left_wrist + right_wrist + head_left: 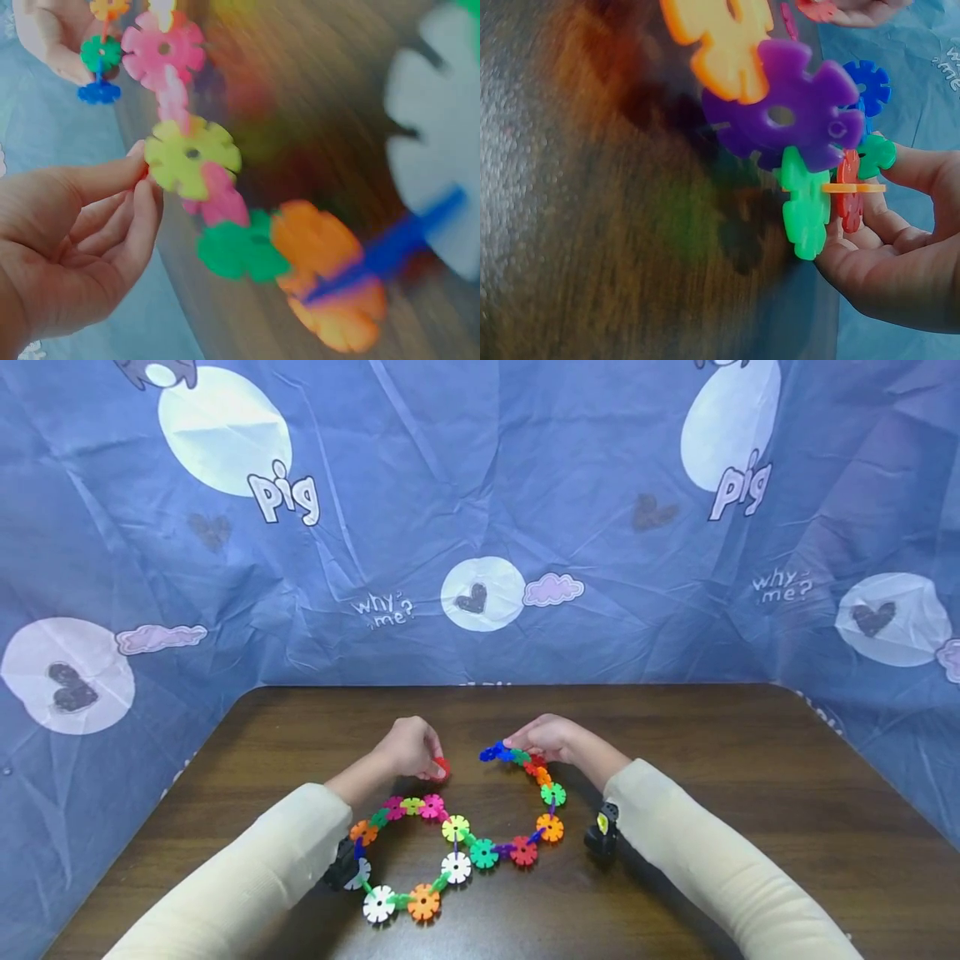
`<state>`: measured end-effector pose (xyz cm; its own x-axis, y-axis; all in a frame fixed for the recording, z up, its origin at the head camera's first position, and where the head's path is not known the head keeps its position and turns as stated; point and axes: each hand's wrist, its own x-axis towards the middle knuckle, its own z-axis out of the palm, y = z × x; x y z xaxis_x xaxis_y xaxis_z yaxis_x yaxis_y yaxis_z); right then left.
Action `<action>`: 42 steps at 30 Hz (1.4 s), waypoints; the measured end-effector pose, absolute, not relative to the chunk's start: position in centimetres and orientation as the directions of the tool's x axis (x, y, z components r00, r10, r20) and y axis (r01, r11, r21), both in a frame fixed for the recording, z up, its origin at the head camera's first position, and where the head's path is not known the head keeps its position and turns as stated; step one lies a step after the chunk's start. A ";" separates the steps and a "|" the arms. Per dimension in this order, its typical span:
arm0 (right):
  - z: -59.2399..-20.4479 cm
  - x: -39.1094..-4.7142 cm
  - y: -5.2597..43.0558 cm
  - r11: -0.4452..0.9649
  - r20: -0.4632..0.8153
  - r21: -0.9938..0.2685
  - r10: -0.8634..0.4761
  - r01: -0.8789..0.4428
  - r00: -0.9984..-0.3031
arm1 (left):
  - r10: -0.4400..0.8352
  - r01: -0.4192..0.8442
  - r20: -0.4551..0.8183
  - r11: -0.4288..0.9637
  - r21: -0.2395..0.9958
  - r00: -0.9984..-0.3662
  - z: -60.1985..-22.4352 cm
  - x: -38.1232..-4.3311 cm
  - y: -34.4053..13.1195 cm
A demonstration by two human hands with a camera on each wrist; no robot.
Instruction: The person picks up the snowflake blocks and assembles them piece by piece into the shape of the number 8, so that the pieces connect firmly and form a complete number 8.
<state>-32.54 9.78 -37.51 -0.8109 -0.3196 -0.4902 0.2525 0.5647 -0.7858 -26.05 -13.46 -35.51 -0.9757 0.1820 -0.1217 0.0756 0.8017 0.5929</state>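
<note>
A chain of colourful notched plastic discs (483, 853) lies on the table, a round loop on the left and an open curve on the right. My left hand (411, 749) pinches a loose red disc (442, 768) between thumb and fingers, beyond the left loop. In the left wrist view that disc is mostly hidden behind a yellow disc (193, 155). My right hand (551, 739) grips the curve's far end around a green disc (876, 156) and a red disc (849, 191). Blue discs (495, 752) form the tip, which points toward the left hand.
The brown wooden table (675, 718) extends around the chain. A blue printed cloth (480, 485) hangs behind its far edge. Black wrist cameras (602, 833) sit under both sleeves, the left one overlapping the loop's white disc (358, 874) in the head view.
</note>
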 end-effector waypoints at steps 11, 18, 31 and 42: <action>-37.3 -32.5 10.1 0.561 -0.492 -0.784 -0.301 0.266 -0.817 | 0.137 -0.277 -0.378 0.467 0.840 -0.916 -35.4 -27.2 -10.7; -37.2 -32.5 10.1 0.565 -0.489 -0.782 -0.296 0.262 -0.821 | 0.104 -0.355 -0.428 0.405 0.843 -0.898 -35.5 -27.5 -10.2; -37.0 -32.2 10.0 0.577 -0.448 -0.784 -0.272 0.228 -0.851 | 0.114 -0.351 -0.419 0.375 0.858 -0.901 -35.6 -27.8 -9.9; -36.9 -31.9 10.0 0.584 -0.434 -0.777 -0.224 0.236 -0.873 | 0.009 -0.448 -0.462 0.228 0.864 -0.887 -35.8 -27.6 -9.2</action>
